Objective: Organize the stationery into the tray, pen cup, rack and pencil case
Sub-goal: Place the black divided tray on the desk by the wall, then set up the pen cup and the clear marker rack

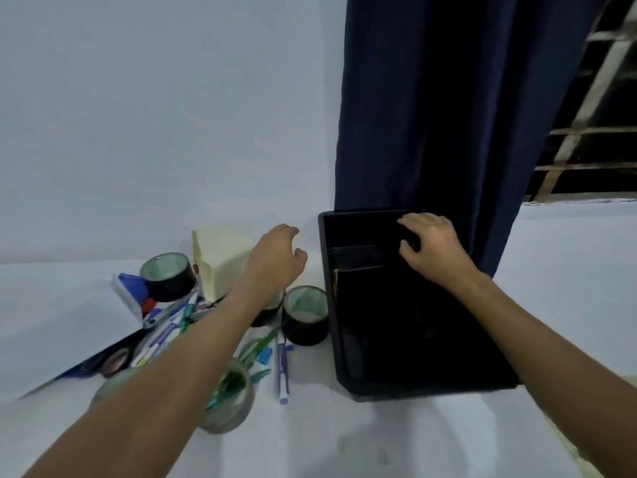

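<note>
So far almost nothing looks sorted: the stationery lies in a heap at the lower left of the frame, while the black tray (406, 388) at centre right holds only dark dividers or dark items near its far end, too dim to make out. The tray's long axis runs from the bottom of the picture up toward the navy curtain (448, 98).

The right hand (431, 250) reaches into the tray's far end, fingers curled and spread over a dark piece there; whether it grips anything cannot be told. The left hand (277, 258) hovers half open and empty just left of the tray, in front of the pale yellow box (220, 257).

Left to place are the tape rolls (305, 315), the loose pens, and a white-and-blue marker (282, 370) lying lengthwise, one end toward the frame's bottom.
</note>
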Motion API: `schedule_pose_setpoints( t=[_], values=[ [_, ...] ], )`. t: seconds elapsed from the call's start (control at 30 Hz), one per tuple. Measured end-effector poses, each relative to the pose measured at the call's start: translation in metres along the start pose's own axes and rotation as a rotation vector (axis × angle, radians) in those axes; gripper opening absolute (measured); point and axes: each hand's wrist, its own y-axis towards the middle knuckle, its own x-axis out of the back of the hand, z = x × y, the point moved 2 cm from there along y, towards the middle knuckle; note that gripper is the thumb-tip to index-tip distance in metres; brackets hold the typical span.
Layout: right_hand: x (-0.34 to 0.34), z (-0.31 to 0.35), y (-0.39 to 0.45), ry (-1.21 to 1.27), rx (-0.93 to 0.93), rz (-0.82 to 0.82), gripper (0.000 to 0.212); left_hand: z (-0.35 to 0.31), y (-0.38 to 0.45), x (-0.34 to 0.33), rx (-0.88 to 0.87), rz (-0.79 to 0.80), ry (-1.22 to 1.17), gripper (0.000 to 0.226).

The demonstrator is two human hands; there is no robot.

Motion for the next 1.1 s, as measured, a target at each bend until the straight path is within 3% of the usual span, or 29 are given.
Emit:
schedule_pose_setpoints(
  t=[0.13,0.33,0.43,0.5,0.63,0.73,0.87,0.97,1.1],
  values=[
    [-0.019,0.088,0.050,0.275,0.139,0.038,0.028,0.053,0.014,0.049,0.237,-0.015,0.011,0.052],
    [-0.072,0.198,0.082,0.342,0.168,0.426,0.038,0.130,0.011,0.073,0.475,0.180,0.100,0.052],
    [-0.100,0.222,0.087,0.302,0.178,0.547,0.041,0.145,0.005,0.065,0.358,0.306,0.117,0.070],
    [-0.114,0.229,0.087,0.258,0.180,0.599,0.045,0.151,0.003,0.058,0.205,0.382,0.296,0.077],
    [-0.134,0.229,0.085,0.246,0.179,0.663,0.046,0.156,0.010,0.054,0.083,0.333,0.571,0.059],
    [-0.141,0.222,0.090,0.285,0.150,0.663,0.043,0.149,0.023,0.055,-0.025,0.285,0.653,0.038],
    [-0.135,0.202,0.100,0.536,-0.006,0.566,0.052,0.135,0.050,0.059,-0.103,0.069,0.684,0.028],
    [-0.119,0.184,0.104,0.747,-0.145,0.440,0.058,0.120,0.071,0.063,-0.050,-0.046,0.587,0.028],
    [-0.097,0.162,0.111,0.851,-0.357,0.290,0.067,0.096,0.087,0.058,0.079,-0.115,0.365,0.034]
  ],
)
